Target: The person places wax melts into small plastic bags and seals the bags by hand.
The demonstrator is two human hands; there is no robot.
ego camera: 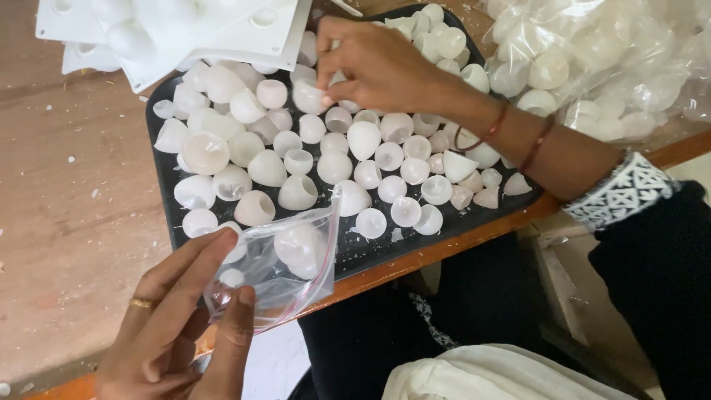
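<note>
My left hand [174, 326] pinches a small clear zip bag [278, 263] at the near edge of the table; the bag hangs open and holds a few white domed pieces. My right hand [374, 63] reaches across a black tray [159, 130] and its fingertips close on one white domed piece [309, 96] near the tray's far middle. The tray is covered with several white, half-round and cone-shaped pieces [363, 139], some lying hollow side up.
White moulded trays with round cavities [185, 30] lie at the far left, partly over the black tray. A large clear plastic bag of the same white pieces [592, 59] sits at the far right. The wooden table [67, 222] has an orange front edge.
</note>
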